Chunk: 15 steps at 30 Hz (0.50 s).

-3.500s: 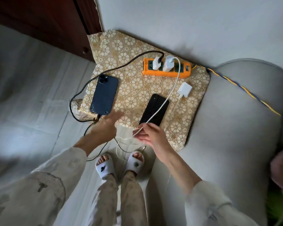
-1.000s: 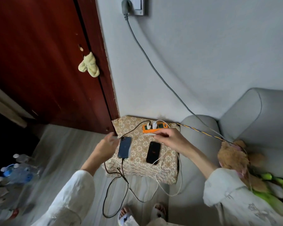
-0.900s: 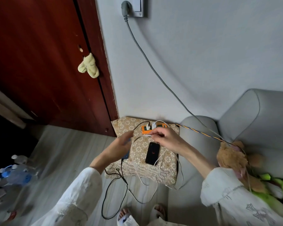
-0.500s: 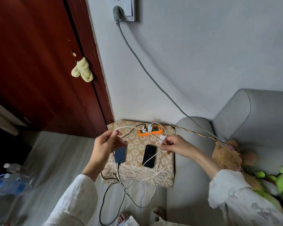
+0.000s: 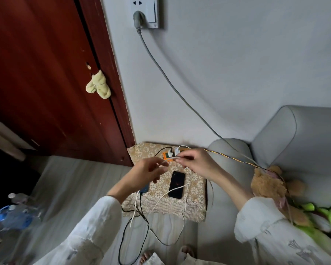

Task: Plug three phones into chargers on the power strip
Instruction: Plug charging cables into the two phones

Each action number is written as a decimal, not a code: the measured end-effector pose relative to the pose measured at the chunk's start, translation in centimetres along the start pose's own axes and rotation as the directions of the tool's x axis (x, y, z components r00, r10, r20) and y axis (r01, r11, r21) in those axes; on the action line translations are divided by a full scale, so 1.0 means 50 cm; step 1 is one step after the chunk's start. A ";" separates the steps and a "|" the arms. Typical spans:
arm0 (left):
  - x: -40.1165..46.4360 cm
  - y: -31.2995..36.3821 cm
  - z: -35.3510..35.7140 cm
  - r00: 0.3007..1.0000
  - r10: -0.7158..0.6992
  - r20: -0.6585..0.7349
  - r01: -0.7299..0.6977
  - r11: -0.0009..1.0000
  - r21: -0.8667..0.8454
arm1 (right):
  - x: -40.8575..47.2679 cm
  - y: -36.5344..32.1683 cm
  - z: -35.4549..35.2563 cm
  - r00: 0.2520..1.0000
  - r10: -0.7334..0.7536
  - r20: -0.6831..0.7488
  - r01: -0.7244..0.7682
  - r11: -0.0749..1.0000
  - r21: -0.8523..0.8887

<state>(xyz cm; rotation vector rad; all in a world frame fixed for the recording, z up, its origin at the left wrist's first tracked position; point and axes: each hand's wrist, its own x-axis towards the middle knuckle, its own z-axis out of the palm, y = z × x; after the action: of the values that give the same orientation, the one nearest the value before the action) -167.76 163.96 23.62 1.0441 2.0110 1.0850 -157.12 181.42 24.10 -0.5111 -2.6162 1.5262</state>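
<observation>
White cable (image 5: 171,159) pinched by left hand (image 5: 143,174) and right hand (image 5: 196,161) | black phone (image 5: 177,184) below

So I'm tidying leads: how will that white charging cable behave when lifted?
Probably floppy: between the left hand and right hand the white charging cable droops in loose loops off the table edge. Likely light, since fingertips alone hold it.
</observation>
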 end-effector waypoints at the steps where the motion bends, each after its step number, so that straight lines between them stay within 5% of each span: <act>1: 0.000 0.008 0.010 0.999 0.034 -0.015 -0.034 0.999 -0.021 | 0.003 0.002 0.004 1.000 -0.005 -0.005 0.005 1.000 -0.027; 4: -0.011 0.010 0.007 0.992 -0.009 -0.122 -0.028 0.952 -0.303 | -0.003 0.033 -0.005 0.998 0.059 0.000 -0.059 0.996 -0.070; 9: -0.034 -0.021 -0.025 0.903 -0.198 -0.381 -0.140 0.702 -0.699 | -0.034 0.120 -0.033 0.956 0.269 -0.121 -0.266 0.963 0.040; 12: -0.036 -0.036 -0.026 0.836 -0.254 -0.486 -0.081 0.820 -0.567 | -0.040 0.146 -0.038 0.934 0.310 -0.177 -0.304 0.951 0.058; 15: -0.029 -0.046 -0.021 0.851 -0.209 -0.483 0.032 0.936 -0.349 | -0.028 0.132 -0.036 0.946 0.236 -0.222 -0.229 0.972 0.059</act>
<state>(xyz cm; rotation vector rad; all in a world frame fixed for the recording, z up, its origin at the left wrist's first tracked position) -168.67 161.51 22.30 0.4665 2.1448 1.6963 -153.74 185.47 19.48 -0.9614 -2.4219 1.4644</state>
